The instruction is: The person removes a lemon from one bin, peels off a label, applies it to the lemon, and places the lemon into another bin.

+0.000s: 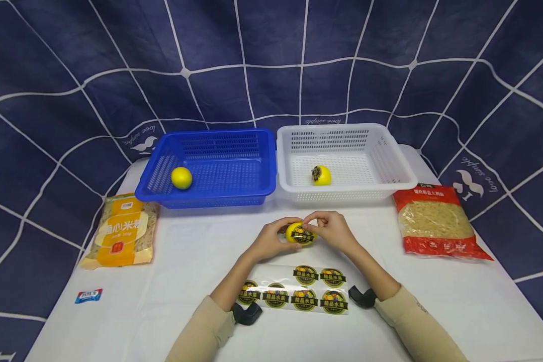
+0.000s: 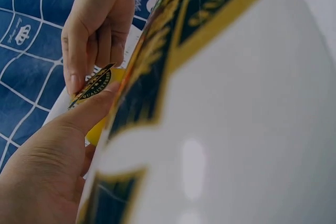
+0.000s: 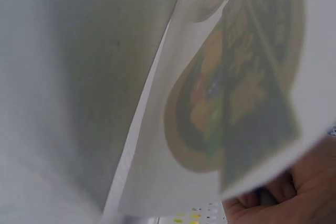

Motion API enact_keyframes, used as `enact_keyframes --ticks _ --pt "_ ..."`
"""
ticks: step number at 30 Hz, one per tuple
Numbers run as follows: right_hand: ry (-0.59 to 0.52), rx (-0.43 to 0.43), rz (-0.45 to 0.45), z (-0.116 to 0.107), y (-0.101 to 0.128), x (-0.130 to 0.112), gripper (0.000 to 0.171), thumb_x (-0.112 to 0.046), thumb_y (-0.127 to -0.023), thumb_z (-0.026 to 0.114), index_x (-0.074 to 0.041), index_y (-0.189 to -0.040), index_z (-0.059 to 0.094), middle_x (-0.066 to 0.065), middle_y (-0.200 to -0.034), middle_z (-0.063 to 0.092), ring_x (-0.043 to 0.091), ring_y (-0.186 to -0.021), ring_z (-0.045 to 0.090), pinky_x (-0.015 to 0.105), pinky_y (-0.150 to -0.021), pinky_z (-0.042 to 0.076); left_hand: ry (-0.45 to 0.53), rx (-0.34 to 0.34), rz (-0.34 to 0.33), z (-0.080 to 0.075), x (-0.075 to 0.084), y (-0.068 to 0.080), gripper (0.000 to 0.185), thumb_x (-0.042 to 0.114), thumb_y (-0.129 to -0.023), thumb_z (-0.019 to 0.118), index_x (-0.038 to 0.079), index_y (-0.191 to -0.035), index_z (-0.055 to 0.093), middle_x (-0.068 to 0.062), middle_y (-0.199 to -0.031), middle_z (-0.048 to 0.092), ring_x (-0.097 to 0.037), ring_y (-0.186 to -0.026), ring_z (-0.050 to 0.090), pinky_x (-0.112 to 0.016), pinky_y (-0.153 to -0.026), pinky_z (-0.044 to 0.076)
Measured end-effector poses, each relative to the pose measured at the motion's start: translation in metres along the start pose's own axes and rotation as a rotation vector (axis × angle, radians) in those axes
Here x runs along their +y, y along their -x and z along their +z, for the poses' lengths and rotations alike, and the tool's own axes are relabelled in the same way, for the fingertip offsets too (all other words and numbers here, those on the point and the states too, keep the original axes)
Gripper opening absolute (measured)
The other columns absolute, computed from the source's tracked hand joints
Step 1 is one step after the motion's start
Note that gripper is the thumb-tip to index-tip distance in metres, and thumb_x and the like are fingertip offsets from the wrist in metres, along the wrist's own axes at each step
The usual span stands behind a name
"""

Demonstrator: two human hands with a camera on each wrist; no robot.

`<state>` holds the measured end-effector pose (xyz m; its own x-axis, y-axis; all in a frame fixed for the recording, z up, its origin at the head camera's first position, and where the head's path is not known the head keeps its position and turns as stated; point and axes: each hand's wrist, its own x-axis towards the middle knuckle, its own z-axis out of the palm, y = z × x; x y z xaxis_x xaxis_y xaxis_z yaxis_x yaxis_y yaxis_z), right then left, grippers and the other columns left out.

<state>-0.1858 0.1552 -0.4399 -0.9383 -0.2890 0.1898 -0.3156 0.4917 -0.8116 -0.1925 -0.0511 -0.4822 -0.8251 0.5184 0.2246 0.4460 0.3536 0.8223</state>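
In the head view a yellow lemon (image 1: 290, 232) is held by my left hand (image 1: 269, 240), thumb below and fingers around its far side. A round black-and-gold fruit sticker (image 1: 304, 234) lies against the lemon's face. My right hand (image 1: 334, 230) pinches the sticker's upper edge between thumb and index finger. The left wrist view shows the sticker (image 2: 97, 85) tilted over the lemon, with my left thumb (image 2: 92, 109) at its lower edge. Just below the hands lies a white sticker sheet (image 1: 271, 274) with several stickers, its upper left part bare backing.
Behind the hands stand a blue basket (image 1: 208, 197) with one lemon (image 1: 181, 178) and a white basket (image 1: 348, 190) holding a stickered lemon (image 1: 322, 176). Bagged dry food flanks them, an orange bag (image 1: 119, 231) left and a red bag (image 1: 436, 221) right. A small wrapper (image 1: 88, 295) lies far left.
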Motion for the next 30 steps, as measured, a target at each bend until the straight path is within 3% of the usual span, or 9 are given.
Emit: enact_keyframes --ticks 10,19,30 --pt "0.064 0.027 -0.055 0.005 0.001 0.004 0.009 -0.025 -0.080 0.073 -0.018 -0.085 0.071 -0.006 -0.045 0.033 0.002 -0.040 0.025 0.021 -0.037 0.022 0.021 -0.005 -0.038 0.001 0.000 0.000 0.064 0.030 -0.068 0.082 0.024 -0.125 0.055 0.008 -0.120 0.059 -0.008 -0.102 0.058 -0.024 -0.091 0.045" --pt "0.173 0.056 -0.229 0.006 0.003 0.009 0.010 -0.026 -0.083 0.070 -0.020 -0.091 0.070 -0.014 -0.047 0.028 0.003 -0.042 0.022 0.020 -0.038 0.022 0.014 0.001 -0.023 0.001 -0.002 0.001 0.063 0.032 -0.069 0.081 0.025 -0.126 0.055 0.008 -0.119 0.059 -0.007 -0.102 0.058 -0.025 -0.091 0.045" --pt "0.091 0.042 -0.352 0.003 0.007 0.028 0.020 -0.026 -0.080 0.073 -0.021 -0.100 0.072 -0.013 -0.049 0.030 0.002 -0.043 0.024 0.018 -0.038 0.023 0.022 0.016 -0.033 0.001 -0.004 0.001 0.063 0.033 -0.068 0.082 0.026 -0.125 0.056 0.009 -0.118 0.060 -0.007 -0.099 0.058 -0.027 -0.090 0.046"
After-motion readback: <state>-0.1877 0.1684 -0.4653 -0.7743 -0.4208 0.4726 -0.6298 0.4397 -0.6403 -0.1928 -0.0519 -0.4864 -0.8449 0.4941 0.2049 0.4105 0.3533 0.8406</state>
